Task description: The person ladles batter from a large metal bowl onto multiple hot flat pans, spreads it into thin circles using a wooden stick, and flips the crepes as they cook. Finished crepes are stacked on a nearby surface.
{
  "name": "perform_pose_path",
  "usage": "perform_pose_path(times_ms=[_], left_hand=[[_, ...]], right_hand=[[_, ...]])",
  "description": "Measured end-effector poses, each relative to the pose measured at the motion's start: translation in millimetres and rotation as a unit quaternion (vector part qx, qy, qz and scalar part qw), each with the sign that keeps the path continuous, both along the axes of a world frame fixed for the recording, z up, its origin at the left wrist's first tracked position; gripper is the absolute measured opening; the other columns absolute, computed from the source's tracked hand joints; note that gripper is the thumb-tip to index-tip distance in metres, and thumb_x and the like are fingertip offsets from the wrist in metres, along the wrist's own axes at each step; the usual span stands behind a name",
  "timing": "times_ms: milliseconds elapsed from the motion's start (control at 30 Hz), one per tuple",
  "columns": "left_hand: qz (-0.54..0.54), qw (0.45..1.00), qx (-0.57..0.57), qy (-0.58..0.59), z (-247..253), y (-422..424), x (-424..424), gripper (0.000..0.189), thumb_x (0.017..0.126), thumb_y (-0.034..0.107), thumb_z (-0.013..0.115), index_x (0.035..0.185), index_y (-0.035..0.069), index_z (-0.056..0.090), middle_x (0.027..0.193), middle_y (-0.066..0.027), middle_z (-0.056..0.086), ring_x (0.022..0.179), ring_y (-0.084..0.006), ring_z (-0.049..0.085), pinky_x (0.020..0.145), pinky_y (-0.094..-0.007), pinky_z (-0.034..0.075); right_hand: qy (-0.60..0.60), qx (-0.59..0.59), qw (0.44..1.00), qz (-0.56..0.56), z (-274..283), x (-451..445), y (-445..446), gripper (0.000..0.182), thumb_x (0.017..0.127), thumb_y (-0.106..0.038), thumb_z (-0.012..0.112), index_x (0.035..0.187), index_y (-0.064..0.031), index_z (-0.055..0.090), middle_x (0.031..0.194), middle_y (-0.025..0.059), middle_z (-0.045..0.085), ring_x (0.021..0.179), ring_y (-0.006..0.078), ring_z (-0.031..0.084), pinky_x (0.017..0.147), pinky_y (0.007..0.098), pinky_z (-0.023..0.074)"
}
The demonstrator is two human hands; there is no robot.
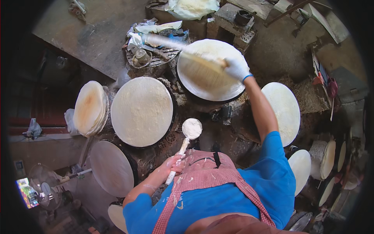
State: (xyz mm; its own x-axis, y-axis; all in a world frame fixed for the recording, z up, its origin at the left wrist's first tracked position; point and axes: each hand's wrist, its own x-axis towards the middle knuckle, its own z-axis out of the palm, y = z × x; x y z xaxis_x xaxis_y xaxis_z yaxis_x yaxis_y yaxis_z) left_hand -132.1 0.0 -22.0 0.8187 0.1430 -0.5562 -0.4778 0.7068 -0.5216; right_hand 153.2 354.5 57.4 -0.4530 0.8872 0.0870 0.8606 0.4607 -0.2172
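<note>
My left hand [174, 164] grips the pale handle of a ladle [192, 128], whose round bowl is full of white batter. My right hand [237, 68], in a white glove with a blue cuff, is closed on the handle of a long flat spreader [201, 60], blurred by motion. The spreader lies across a large round griddle [213, 87] coated with pale batter; whether it touches the surface cannot be told. Left of the ladle, another round griddle [142, 112] bears a thin pale sheet of batter.
A stack of round flatbreads [90, 108] stands at the left. More coated griddles are at the lower left [112, 168] and right [282, 114]. A metal grate [159, 60] holds a small jar and cloths. A fan [46, 188] stands at lower left.
</note>
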Motion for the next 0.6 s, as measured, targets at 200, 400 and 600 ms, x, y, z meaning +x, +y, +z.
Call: perform_pose_path(times_ms=[200,400,600], left_hand=[[-0.073,0.991,0.055,0.097,1.6,26.2,25.4,0.011,0.086,0.016,0.049,0.095,0.02,0.045,0.051,-0.0027,0.037,0.033,-0.0054,0.03,0.024,-0.0165,0.023],[-0.147,0.981,0.084,0.095,11.0,26.9,74.5,0.004,0.086,0.015,0.049,0.089,0.014,0.046,0.052,-0.002,0.036,0.034,-0.0063,0.032,0.026,-0.0176,0.026],[-0.146,0.988,0.047,0.019,13.2,-14.3,162.8,0.022,0.088,0.015,0.043,0.106,0.005,0.049,0.056,-0.002,0.035,0.037,-0.006,0.032,0.03,-0.0186,0.029]], right_hand=[[0.296,0.092,0.912,-0.268,85.6,164.0,38.8,0.021,0.074,-0.018,0.059,0.086,-0.0016,0.063,0.064,0.0046,0.059,0.06,0.011,0.053,0.057,0.0265,0.0416],[0.612,0.212,0.643,-0.409,51.0,334.3,-138.4,0.012,0.075,-0.008,0.061,0.085,0.0009,0.061,0.072,0.0046,0.061,0.064,0.0108,0.056,0.057,0.0241,0.0449],[0.619,0.32,0.458,-0.552,32.1,410.8,-478.9,0.009,0.073,-0.008,0.063,0.077,-0.0025,0.058,0.064,-0.0001,0.055,0.053,0.0072,0.049,0.046,0.0217,0.0383]])
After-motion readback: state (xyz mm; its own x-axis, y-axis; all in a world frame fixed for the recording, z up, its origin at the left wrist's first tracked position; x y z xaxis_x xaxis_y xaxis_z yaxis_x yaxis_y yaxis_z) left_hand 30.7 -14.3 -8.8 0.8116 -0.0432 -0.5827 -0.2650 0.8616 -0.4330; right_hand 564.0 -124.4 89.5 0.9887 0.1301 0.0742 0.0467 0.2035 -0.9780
